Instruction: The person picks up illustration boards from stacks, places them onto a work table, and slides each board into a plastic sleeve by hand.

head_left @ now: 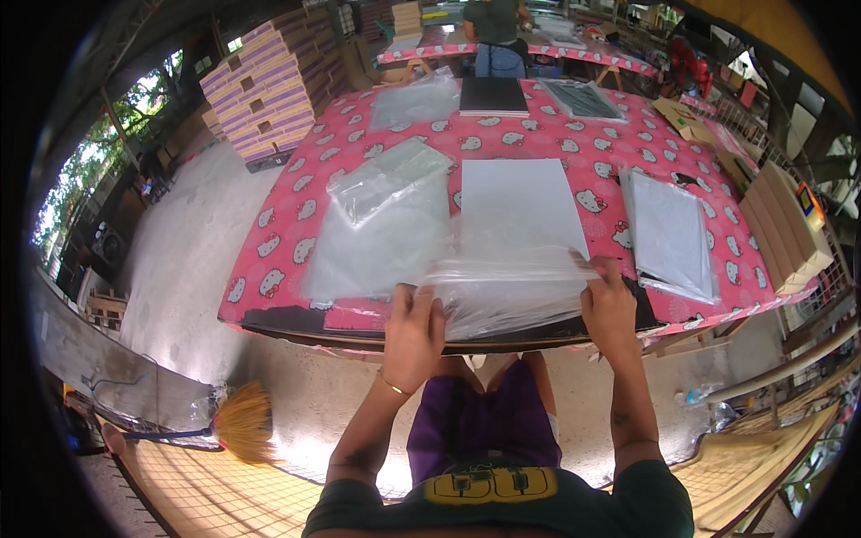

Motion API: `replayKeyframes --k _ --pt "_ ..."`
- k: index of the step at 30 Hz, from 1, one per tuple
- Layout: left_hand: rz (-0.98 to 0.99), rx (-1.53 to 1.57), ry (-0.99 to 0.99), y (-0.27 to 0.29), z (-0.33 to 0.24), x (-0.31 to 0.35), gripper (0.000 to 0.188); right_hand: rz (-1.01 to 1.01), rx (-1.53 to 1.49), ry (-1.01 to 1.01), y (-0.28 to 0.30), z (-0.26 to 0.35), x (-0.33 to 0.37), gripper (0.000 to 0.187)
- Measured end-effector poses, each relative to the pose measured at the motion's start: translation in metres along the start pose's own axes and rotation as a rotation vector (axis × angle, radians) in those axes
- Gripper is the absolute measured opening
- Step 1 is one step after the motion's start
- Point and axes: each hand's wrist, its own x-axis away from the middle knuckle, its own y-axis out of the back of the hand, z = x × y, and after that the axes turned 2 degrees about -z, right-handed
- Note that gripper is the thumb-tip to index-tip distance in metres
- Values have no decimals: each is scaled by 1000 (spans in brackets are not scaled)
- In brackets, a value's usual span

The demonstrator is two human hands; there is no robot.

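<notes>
Left hand (pixel 414 334) and right hand (pixel 609 309) each pinch shut on one end of the clear plastic bag (pixel 511 285), stretched at the near table edge (pixel 296 325). White sheet (pixel 520 204) lies just beyond. Risk: thin film slips or tears if pulled unevenly; bag stack (pixel 381 229) left could be dragged.

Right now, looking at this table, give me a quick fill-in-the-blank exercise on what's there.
1. Both hands, left hand and right hand, hold a clear plastic ____.
2. The white sheet lies on a ____ patterned tablecloth.
3. A ____ with yellow bristles lies on the floor at the left.

Missing words: bag; pink; broom
</notes>
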Motion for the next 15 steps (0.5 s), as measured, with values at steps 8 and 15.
replayKeyframes --k 8,15 --pt "19 29 -35 26 29 -7 27 409 -387 -21 44 -21 0 28" --pt "95 1356 387 54 5 -6 37 249 -1145 210 14 -41 13 33"
